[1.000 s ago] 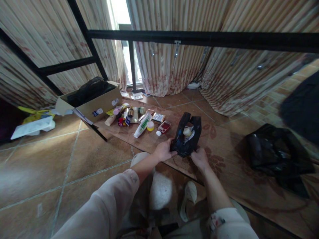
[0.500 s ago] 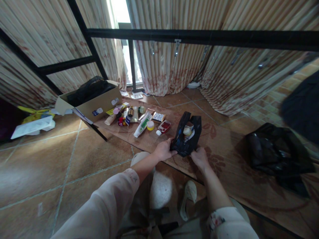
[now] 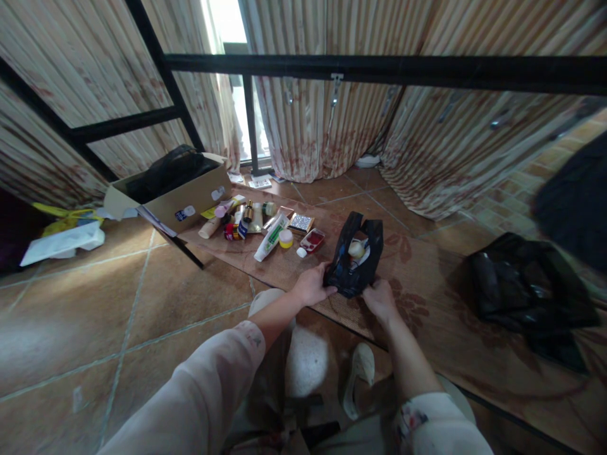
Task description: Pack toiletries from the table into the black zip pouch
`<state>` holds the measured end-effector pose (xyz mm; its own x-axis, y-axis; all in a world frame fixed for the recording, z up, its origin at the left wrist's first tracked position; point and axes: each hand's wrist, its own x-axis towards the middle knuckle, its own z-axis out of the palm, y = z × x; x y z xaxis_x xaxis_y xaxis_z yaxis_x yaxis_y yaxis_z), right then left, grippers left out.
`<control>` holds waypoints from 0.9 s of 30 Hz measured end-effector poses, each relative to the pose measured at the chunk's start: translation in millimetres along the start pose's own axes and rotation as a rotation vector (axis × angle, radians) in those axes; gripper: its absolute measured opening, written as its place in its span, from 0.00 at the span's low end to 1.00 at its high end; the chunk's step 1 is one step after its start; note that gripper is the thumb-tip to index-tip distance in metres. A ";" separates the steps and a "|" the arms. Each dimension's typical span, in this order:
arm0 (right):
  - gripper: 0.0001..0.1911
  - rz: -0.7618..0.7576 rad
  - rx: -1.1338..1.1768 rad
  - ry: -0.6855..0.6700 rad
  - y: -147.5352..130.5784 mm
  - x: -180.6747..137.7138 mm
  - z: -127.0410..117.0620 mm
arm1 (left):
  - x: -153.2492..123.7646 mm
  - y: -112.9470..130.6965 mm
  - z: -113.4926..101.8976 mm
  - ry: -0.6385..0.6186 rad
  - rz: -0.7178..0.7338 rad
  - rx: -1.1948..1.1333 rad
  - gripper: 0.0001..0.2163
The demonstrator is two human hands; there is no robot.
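A small black plastic bag [image 3: 368,262] stands upright on the low table, its mouth gaping and pale items showing inside. My left hand [image 3: 313,285] grips its lower left side, fingers closed on the plastic. On the lower right, my right hand [image 3: 379,299] pinches the same bag. Left of the bag lie a bottle of red liquid with a white cap [image 3: 313,241], a small jar with a yellow base [image 3: 286,238], a green-and-white tube [image 3: 272,239] and a glittery compact [image 3: 301,222]. Several more cosmetic bottles and tubes are heaped behind them.
A cardboard box [image 3: 190,201] with a black bag in it stands at the table's left end. A larger black plastic bag [image 3: 516,284] lies on the right of the brown-covered table [image 3: 441,303]. Behind run curtains [image 3: 303,133] and a black metal rail [image 3: 284,64].
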<state>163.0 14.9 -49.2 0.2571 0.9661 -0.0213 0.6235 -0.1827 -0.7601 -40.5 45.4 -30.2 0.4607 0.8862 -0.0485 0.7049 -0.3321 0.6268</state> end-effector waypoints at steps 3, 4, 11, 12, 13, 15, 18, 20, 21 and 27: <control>0.18 -0.003 -0.016 0.000 2.2 0.4 0.8 | -0.1 0.4 -0.4 0.006 0.002 -0.001 0.32; 0.18 -0.003 -0.021 0.003 2.4 0.4 0.9 | -0.1 0.5 -0.5 0.009 0.003 0.000 0.32; 0.18 -0.030 0.014 0.026 -1.0 -1.1 0.2 | -0.5 2.0 -1.6 -0.003 0.001 -0.004 0.32; 0.18 -0.027 0.014 0.025 -1.4 -1.4 0.0 | -0.6 2.0 -1.6 -0.003 0.002 -0.004 0.32; 0.18 -0.020 0.011 0.022 -1.7 -1.7 -0.2 | -0.6 1.8 -1.5 -0.001 0.004 -0.005 0.32; 0.18 -0.008 0.003 0.017 -2.0 -2.0 -0.4 | -0.6 1.4 -1.1 0.005 0.011 -0.007 0.32; 0.19 -0.015 0.009 0.020 -2.0 -1.6 -0.5 | -0.4 0.5 -0.4 0.013 0.019 -0.011 0.32; 0.19 -0.019 0.010 0.024 -2.3 -1.3 -0.6 | -0.3 -0.2 0.0 0.016 0.024 -0.011 0.32; 0.19 -0.016 0.008 0.023 -2.6 -1.2 -0.7 | -0.2 -0.5 0.3 0.017 0.028 -0.011 0.33; 0.20 0.017 -0.041 -0.014 -7.1 -2.8 -2.6 | 0.5 -2.2 2.6 0.028 0.032 -0.001 0.34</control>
<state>159.8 13.0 -42.1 0.2582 0.9651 -0.0434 0.6488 -0.2065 -0.7324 -40.4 45.7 -33.7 0.4676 0.8839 -0.0063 0.6893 -0.3602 0.6286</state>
